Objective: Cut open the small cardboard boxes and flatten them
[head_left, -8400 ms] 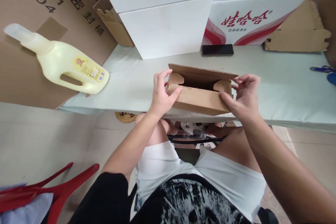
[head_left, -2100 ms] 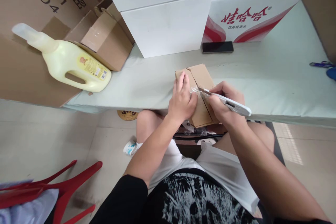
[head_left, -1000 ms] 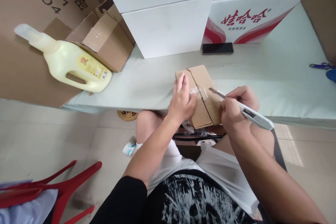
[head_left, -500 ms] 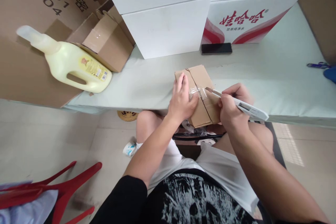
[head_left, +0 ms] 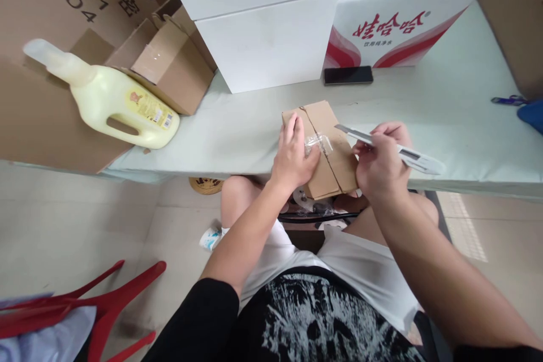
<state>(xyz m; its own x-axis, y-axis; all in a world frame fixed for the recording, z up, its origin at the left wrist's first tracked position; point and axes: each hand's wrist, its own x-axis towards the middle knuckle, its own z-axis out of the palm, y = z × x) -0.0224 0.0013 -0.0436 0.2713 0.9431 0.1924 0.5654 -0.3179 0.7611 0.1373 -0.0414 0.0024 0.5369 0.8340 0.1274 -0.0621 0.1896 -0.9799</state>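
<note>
A small brown cardboard box (head_left: 333, 167) lies at the table's front edge, its near end sticking out over my lap. Clear tape (head_left: 319, 142) crosses the seam between its top flaps, which sit nearly level. My left hand (head_left: 294, 153) grips the box's left side, with the thumb on top beside the tape. In my right hand (head_left: 384, 161) is a white utility knife (head_left: 418, 159), its blade extended and pointing left. The blade tip hovers around the box's right upper edge; whether it touches the cardboard I cannot tell.
White cartons (head_left: 271, 45) are stacked at the back, with a black phone (head_left: 348, 75) before them. On the left are a yellow detergent bottle (head_left: 119, 102) and an opened cardboard box (head_left: 173, 65). A blue object (head_left: 530, 116) lies far right. A red stool (head_left: 102, 305) stands on the floor.
My right hand has moved the knife slightly right and up, so the blade has left the taped seam. My left hand keeps its hold on the box.
</note>
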